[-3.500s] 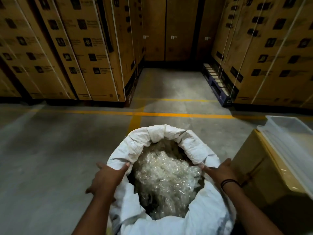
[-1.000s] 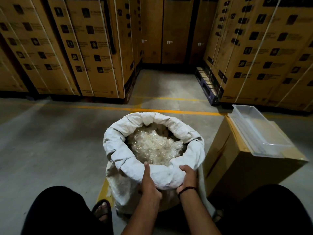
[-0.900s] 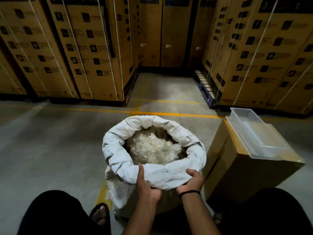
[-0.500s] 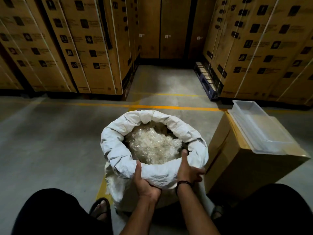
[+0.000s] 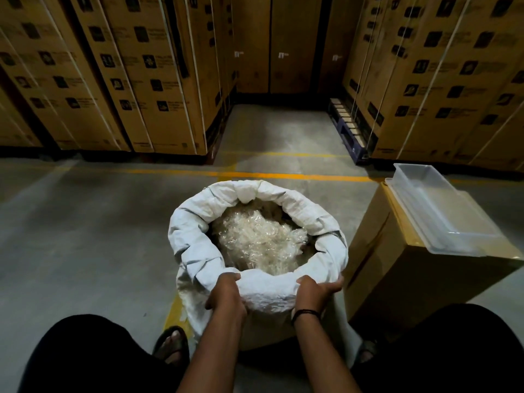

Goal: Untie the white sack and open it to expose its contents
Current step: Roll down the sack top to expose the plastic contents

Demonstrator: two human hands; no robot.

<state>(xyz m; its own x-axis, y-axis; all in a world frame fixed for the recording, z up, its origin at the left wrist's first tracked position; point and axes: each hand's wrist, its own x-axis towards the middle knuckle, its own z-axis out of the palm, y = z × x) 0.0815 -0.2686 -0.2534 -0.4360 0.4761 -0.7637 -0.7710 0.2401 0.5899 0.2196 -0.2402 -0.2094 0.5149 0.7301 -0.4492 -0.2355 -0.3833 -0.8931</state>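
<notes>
Left hand [image 5: 226, 293]: closed over the near rolled rim of the white sack [image 5: 192, 245].
Sack: upright on the floor between the person's knees, mouth open.
Contents [image 5: 261, 242]: clear crinkled plastic, exposed; likely light.
Handling: soft woven cloth, slumps; best held by the rolled rim.
Right hand [image 5: 314, 292]: clamped on the same rim.
Cardboard box [image 5: 397, 279]: just beside.

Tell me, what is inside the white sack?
The white sack holds a heap of crumpled clear plastic pieces. Only the top layer shows; the rolled rim and the walls hide everything deeper.
</notes>
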